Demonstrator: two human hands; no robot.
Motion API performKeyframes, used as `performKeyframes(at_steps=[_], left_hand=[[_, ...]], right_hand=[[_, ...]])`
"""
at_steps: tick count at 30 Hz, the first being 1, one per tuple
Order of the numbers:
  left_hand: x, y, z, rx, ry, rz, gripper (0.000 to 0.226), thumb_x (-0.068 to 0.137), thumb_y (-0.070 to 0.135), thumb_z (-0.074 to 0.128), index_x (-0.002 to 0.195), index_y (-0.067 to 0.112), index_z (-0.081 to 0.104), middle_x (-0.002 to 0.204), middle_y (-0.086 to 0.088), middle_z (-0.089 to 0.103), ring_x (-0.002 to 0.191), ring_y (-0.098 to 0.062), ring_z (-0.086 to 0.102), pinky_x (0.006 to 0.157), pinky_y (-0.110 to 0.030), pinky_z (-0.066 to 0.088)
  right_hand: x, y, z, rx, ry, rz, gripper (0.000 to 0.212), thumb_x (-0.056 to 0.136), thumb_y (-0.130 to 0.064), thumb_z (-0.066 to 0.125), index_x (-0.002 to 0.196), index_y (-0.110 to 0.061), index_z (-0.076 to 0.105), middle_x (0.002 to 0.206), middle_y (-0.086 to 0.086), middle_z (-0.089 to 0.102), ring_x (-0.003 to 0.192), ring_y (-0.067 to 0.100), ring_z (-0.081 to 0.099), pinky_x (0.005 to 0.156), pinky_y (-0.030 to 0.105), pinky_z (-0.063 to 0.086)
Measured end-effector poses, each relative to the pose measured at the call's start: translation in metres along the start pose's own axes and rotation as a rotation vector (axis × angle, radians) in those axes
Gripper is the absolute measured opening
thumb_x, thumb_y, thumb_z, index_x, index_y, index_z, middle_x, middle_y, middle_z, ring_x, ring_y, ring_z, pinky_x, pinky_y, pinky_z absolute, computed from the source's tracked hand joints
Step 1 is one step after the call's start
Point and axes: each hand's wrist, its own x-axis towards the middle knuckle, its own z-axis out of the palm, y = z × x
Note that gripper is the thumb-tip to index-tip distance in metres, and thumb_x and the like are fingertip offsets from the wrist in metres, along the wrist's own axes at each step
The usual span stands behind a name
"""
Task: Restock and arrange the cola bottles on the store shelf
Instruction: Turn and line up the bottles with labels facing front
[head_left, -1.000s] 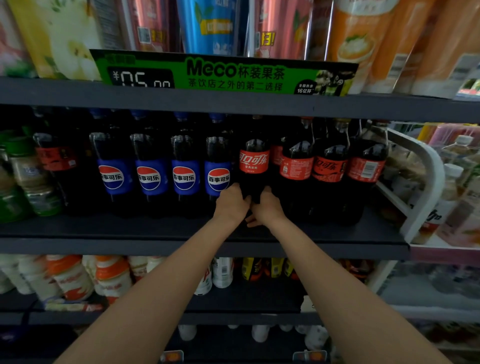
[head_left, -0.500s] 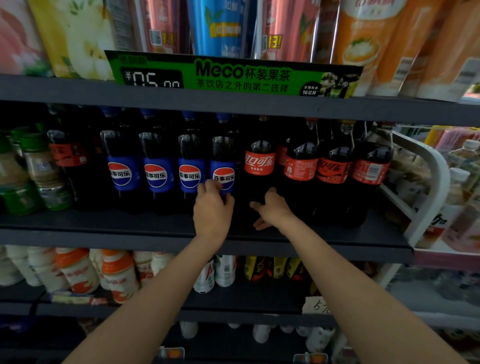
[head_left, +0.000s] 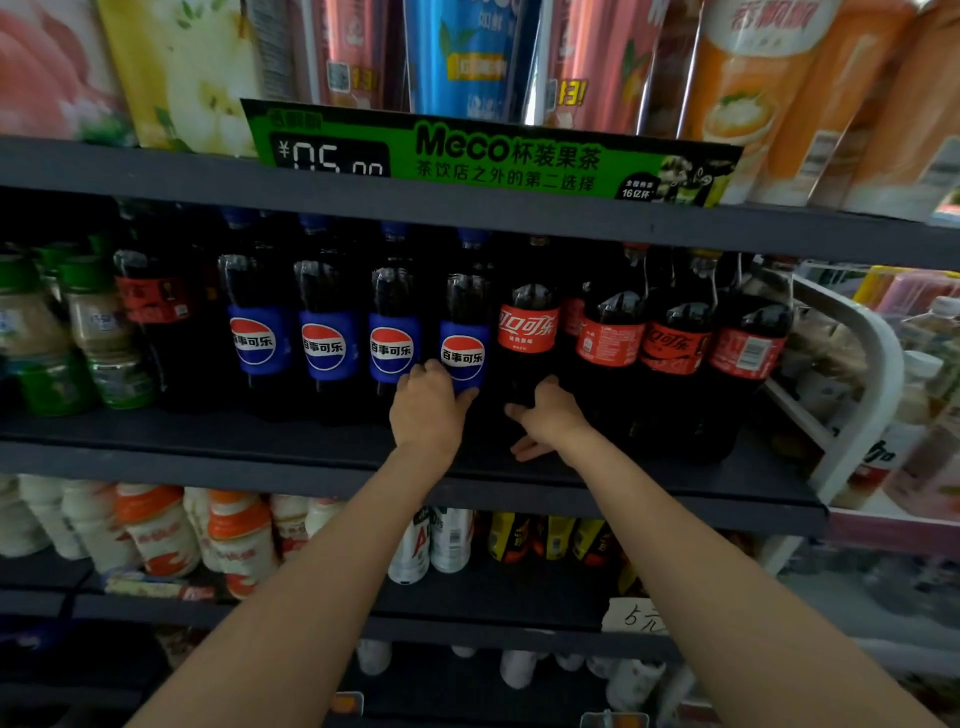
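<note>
On the dark middle shelf (head_left: 260, 441) stand several blue-labelled cola bottles in a row, then several red-labelled ones to their right. My left hand (head_left: 427, 410) grips the lower body of the rightmost blue-labelled bottle (head_left: 464, 338), fingers curled round its label edge. My right hand (head_left: 545, 418) rests against the base of the leftmost red-labelled bottle (head_left: 527, 332), thumb and fingers spread loosely around its dark lower part.
A green price sign (head_left: 493, 156) hangs on the shelf above, under tall drink cups. Green-capped bottles (head_left: 78, 332) stand at the far left. A white curved rack (head_left: 862, 384) with drinks borders the right end. Milk-drink bottles (head_left: 161, 530) fill the shelf below.
My left hand left the red-labelled bottle and moved left onto the rightmost blue-labelled bottle. My right hand stays low at the red-labelled bottle, its fingers now spread. The view shifted slightly.
</note>
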Motion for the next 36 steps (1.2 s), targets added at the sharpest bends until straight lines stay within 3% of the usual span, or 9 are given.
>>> performKeyframes(at_steps=[7, 10, 13, 16, 20, 25, 28, 32, 36], left_hand=[[-0.017, -0.002, 0.009, -0.27, 0.168, -0.003, 0.043, 0.083, 0.016, 0.065, 0.117, -0.001, 0.045, 0.122, -0.019, 0.047, 0.112, -0.033, 0.051, 0.088, -0.039, 0.05], [-0.029, 0.001, 0.015, -0.351, 0.291, 0.226, 0.024, 0.08, 0.002, 0.061, 0.102, -0.003, 0.052, 0.104, -0.019, 0.052, 0.096, -0.032, 0.055, 0.08, -0.037, 0.052], [-0.033, 0.021, 0.019, -0.332, 0.165, 0.464, 0.025, 0.082, 0.001, 0.058, 0.106, -0.002, 0.056, 0.104, -0.016, 0.056, 0.093, -0.028, 0.058, 0.078, -0.03, 0.049], [-0.038, 0.049, 0.024, -0.359, 0.011, 0.492, 0.035, 0.089, 0.004, 0.051, 0.124, 0.002, 0.052, 0.119, -0.015, 0.056, 0.107, -0.026, 0.058, 0.088, -0.032, 0.048], [-0.032, 0.077, 0.032, -0.419, -0.268, 0.34, 0.053, 0.094, 0.009, 0.045, 0.144, 0.004, 0.026, 0.141, -0.016, 0.043, 0.129, -0.028, 0.043, 0.104, -0.032, 0.037], [-0.015, 0.084, 0.037, -0.634, -0.553, 0.127, 0.06, 0.091, 0.002, 0.043, 0.146, 0.011, 0.02, 0.143, -0.013, 0.041, 0.132, -0.025, 0.039, 0.103, -0.028, 0.033], [-0.015, 0.081, 0.04, -0.625, -0.526, 0.109, 0.053, 0.087, -0.002, 0.044, 0.139, 0.008, 0.034, 0.136, -0.016, 0.046, 0.128, -0.028, 0.044, 0.102, -0.03, 0.036], [-0.017, 0.078, 0.039, -0.524, -0.42, 0.11, 0.049, 0.089, 0.004, 0.046, 0.137, 0.007, 0.038, 0.13, -0.018, 0.048, 0.12, -0.03, 0.05, 0.101, -0.035, 0.043], [-0.019, 0.073, 0.037, -0.4, -0.424, 0.155, 0.042, 0.091, 0.009, 0.046, 0.133, 0.005, 0.044, 0.129, -0.02, 0.047, 0.118, -0.031, 0.05, 0.091, -0.029, 0.042]], right_hand=[[-0.011, 0.004, 0.004, 0.037, 0.018, 0.019, 0.054, 0.095, -0.016, 0.053, 0.141, -0.01, 0.026, 0.127, 0.02, 0.05, 0.095, 0.034, 0.066, 0.075, 0.043, 0.058], [-0.019, 0.017, -0.006, -0.208, 0.344, -0.251, 0.026, 0.092, -0.019, 0.055, 0.114, -0.005, 0.053, 0.107, 0.015, 0.064, 0.083, 0.032, 0.067, 0.072, 0.044, 0.058], [-0.032, 0.03, -0.028, -0.189, 0.7, -0.43, 0.014, 0.09, -0.017, 0.056, 0.094, -0.006, 0.064, 0.091, 0.01, 0.068, 0.083, 0.025, 0.065, 0.071, 0.031, 0.051], [-0.039, 0.04, -0.046, -0.128, 0.806, -0.449, 0.015, 0.089, -0.017, 0.058, 0.098, -0.006, 0.06, 0.101, 0.008, 0.063, 0.091, 0.023, 0.06, 0.071, 0.026, 0.042], [-0.035, 0.05, -0.048, -0.157, 0.687, -0.367, 0.034, 0.091, -0.017, 0.057, 0.121, -0.004, 0.051, 0.119, 0.012, 0.058, 0.103, 0.028, 0.06, 0.083, 0.033, 0.05], [-0.031, 0.054, -0.047, -0.005, 0.441, -0.291, 0.04, 0.09, -0.008, 0.056, 0.128, -0.008, 0.042, 0.11, 0.014, 0.058, 0.075, 0.024, 0.066, 0.06, 0.036, 0.059], [-0.03, 0.056, -0.05, 0.048, 0.392, -0.311, 0.04, 0.09, -0.01, 0.058, 0.127, -0.009, 0.042, 0.104, 0.013, 0.06, 0.059, 0.012, 0.061, 0.045, 0.019, 0.054], [-0.025, 0.058, -0.054, 0.192, 0.315, -0.302, 0.043, 0.085, -0.022, 0.067, 0.12, -0.009, 0.044, 0.089, 0.006, 0.062, 0.058, 0.015, 0.062, 0.046, 0.024, 0.054], [-0.017, 0.056, -0.057, 0.113, 0.359, -0.332, 0.058, 0.077, -0.033, 0.074, 0.123, -0.011, 0.047, 0.114, 0.004, 0.062, 0.1, 0.021, 0.061, 0.074, 0.027, 0.047]])
